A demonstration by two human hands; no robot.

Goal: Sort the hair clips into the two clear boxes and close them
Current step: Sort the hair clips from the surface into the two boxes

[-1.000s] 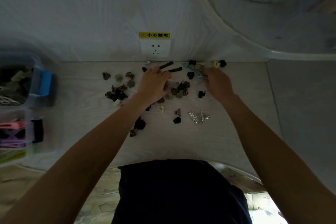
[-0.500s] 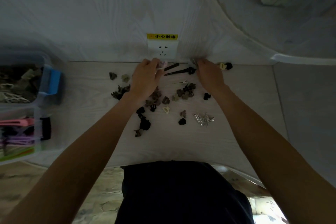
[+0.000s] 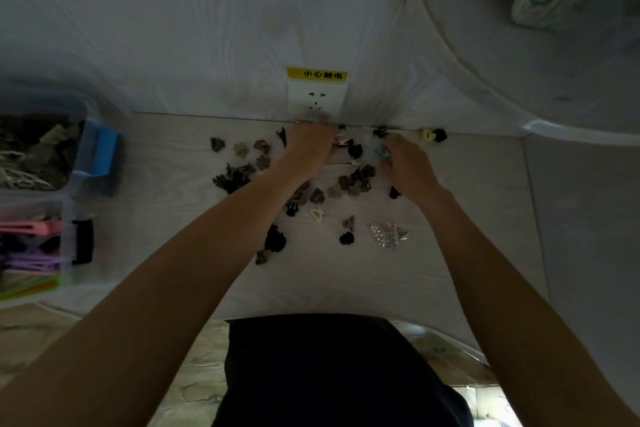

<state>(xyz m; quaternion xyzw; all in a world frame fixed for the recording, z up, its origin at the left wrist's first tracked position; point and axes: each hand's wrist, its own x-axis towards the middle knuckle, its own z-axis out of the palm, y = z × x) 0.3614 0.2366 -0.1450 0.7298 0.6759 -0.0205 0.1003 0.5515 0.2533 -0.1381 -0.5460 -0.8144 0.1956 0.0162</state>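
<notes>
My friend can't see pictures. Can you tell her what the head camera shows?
Two bare hands, left hand and right hand, reach among small dark hair clips scattered on a pale table by a wall socket. Two clear boxes of clips sit open at the left.

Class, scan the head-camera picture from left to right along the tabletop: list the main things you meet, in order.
Clear box with blue latch → left hand → right hand → cream clip beside a black clip at the wall.
</notes>
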